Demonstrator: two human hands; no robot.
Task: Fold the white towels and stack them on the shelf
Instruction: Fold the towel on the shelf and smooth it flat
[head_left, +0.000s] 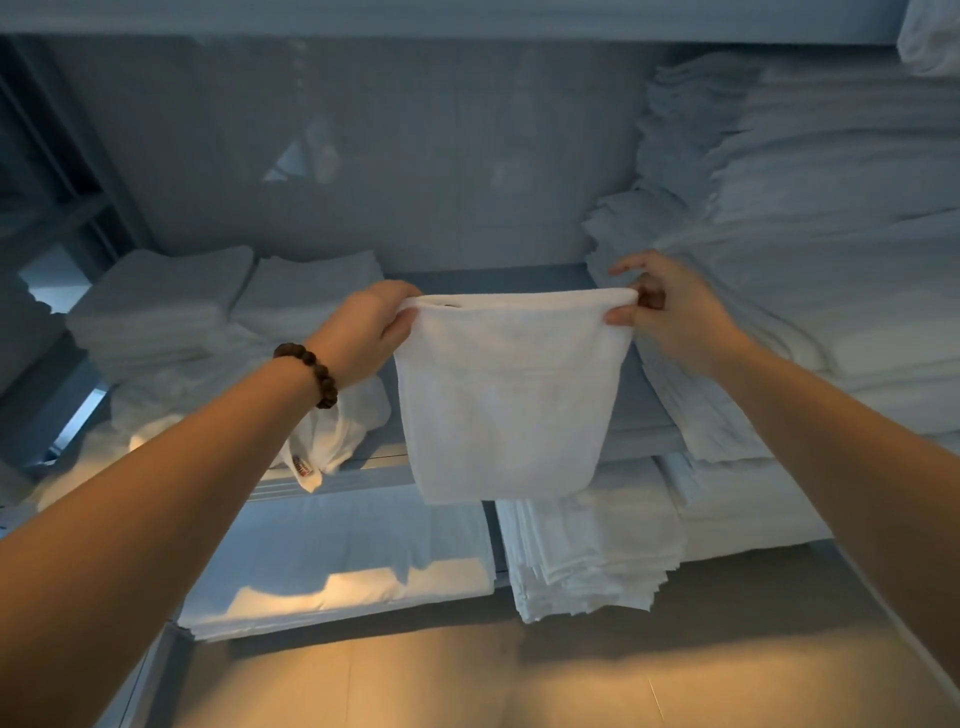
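The white towel (504, 395) is hanging doubled in the air in front of the shelf (488, 275), top edge stretched level btwn both hands, bottom edge dangling just above the lower shelf's stacks. Left hand (363, 332) is pinching the top-left corner, fingers (402, 325) closed on the cloth; right hand (670, 312) is pinching the top-right corner w/ thumb and a couple of fingers, the others lifted free. Step in hand, I'd judge: squaring up a half-fold before the next fold. To do it well: keep the top edge taut & level, line up the layers at both corners, then bring one corner across to the other w/o letting the hanging part twist.

Around it: folded piles (171, 306) sitting at the shelf's left, a bare gap in the middle right behind the towel, and a tall stack (831, 249) crowding the right, its edges close to the right hand. A loose crumpled cloth w/ a label (332, 431) is lying at the shelf front under the left wrist, which is wearing a bead bracelet (311, 371). That loose cloth & the leaning right stack are narrowing the landing spot; the towel could snag either going in.
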